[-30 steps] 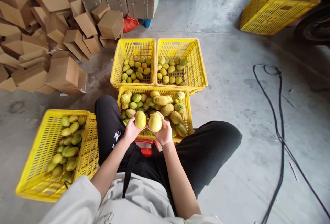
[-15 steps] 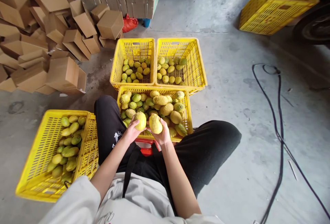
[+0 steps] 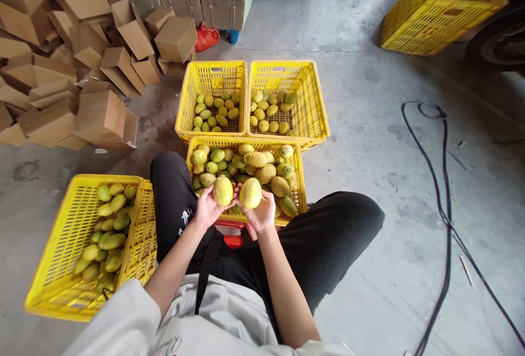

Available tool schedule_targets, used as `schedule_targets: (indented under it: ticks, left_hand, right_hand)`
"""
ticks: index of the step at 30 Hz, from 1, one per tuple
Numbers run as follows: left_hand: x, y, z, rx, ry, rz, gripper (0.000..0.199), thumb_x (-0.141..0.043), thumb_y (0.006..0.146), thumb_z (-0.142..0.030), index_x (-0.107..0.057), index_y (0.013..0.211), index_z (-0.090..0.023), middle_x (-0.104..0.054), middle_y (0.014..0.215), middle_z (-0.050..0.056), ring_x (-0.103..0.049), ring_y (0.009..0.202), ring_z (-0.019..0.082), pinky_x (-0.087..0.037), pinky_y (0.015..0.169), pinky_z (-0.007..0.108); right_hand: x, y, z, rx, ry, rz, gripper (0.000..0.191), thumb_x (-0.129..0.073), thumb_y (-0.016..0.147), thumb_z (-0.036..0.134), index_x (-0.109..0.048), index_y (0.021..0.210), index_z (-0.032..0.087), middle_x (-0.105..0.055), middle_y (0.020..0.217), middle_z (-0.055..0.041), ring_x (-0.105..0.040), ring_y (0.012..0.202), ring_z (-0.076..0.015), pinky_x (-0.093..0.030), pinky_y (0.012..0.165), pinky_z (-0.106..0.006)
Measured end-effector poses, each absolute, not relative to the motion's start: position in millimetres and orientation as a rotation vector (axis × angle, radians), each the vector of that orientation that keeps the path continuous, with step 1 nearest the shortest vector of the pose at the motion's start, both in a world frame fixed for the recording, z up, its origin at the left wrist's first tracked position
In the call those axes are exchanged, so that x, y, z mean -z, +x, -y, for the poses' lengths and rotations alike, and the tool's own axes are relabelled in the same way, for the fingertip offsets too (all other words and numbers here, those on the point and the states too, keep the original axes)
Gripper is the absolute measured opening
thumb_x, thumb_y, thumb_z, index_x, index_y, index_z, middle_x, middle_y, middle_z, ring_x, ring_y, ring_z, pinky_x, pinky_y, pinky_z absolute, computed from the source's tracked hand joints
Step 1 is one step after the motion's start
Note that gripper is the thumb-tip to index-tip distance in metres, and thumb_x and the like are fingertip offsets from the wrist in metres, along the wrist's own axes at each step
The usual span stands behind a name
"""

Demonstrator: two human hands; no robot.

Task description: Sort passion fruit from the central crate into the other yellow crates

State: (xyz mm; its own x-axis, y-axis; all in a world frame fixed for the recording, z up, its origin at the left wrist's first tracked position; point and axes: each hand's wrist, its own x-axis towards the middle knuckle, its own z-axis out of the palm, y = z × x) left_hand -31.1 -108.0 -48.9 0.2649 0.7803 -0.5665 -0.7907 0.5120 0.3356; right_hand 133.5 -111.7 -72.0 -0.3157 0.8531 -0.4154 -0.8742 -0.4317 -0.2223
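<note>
My left hand holds a yellow fruit, with its fingers curled round the left side and underneath. A second yellow fruit rests in my right hand, palm turned up. The two fruits are side by side and slightly apart, and the fingertips of both hands meet between them. Both hands are over the near edge of a yellow crate between my knees. Yellow and green fruits fill that crate.
Two yellow crates with fewer fruits stand beyond. Another crate of fruit is at my left. Cardboard boxes are piled at the far left. A black cable lies on the floor at right, below a stacked crate.
The right-hand fruit has turned and shifted slightly right, and my right palm has opened out beneath it. My left hand has rolled its fruit a little, with its fingers now lower.
</note>
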Motion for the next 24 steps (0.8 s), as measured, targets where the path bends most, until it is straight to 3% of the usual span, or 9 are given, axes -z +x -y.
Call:
schedule_targets:
  ticks: [4,8,13,18,24]
  left_hand:
    - [55.1,-30.9,108.4,-1.084,-0.015,-0.818,0.038,-0.055,0.093,-0.033,-0.058,0.127,-0.017,-0.071,0.094,0.009,-0.070,0.079,0.021,-0.054,0.066,0.031]
    - [61.5,-29.9,110.9,-1.027,0.098,-0.796,0.050,-0.066,0.086,-0.034,-0.053,0.133,-0.023,-0.069,0.093,0.007,-0.067,0.071,0.018,-0.050,0.060,0.026]
    - [60.8,-29.9,110.3,-1.018,0.151,-0.756,0.054,-0.065,0.086,-0.036,-0.051,0.137,-0.026,-0.069,0.096,0.007,-0.067,0.073,0.019,-0.052,0.062,0.028]
    - [50.2,-30.8,106.8,-1.043,-0.005,-0.782,0.048,-0.053,0.090,-0.038,-0.057,0.133,-0.017,-0.071,0.100,0.013,-0.069,0.077,0.023,-0.055,0.064,0.033]
    - [40.7,-28.4,105.3,-1.125,-0.108,-0.838,0.044,-0.048,0.095,-0.032,-0.054,0.137,-0.019,-0.073,0.100,0.010,-0.071,0.086,0.022,-0.058,0.076,0.036]
  right_hand:
    - [71.3,129.9,112.8,-1.911,-0.615,0.023,0.041,-0.071,0.078,0.043,-0.064,0.112,0.023,-0.076,0.097,-0.0065,-0.073,0.093,-0.0258,-0.062,0.085,-0.046]
    - [74.6,125.1,114.6,-1.936,-0.623,0.117,0.054,-0.078,0.073,0.039,-0.058,0.122,0.027,-0.075,0.093,-0.0029,-0.074,0.092,-0.0249,-0.064,0.080,-0.043]
    - [75.3,124.2,114.6,-1.915,-0.663,0.113,0.054,-0.078,0.072,0.039,-0.058,0.121,0.027,-0.075,0.092,-0.0026,-0.074,0.092,-0.0251,-0.064,0.078,-0.040]
    - [68.2,126.7,113.1,-1.936,-0.610,0.020,0.047,-0.069,0.073,0.038,-0.060,0.118,0.026,-0.075,0.100,-0.0053,-0.072,0.103,-0.0292,-0.062,0.083,-0.047]
    - [68.3,129.4,111.6,-1.928,-0.618,-0.006,0.041,-0.066,0.071,0.036,-0.060,0.110,0.025,-0.074,0.107,-0.0078,-0.070,0.108,-0.0326,-0.061,0.084,-0.054]
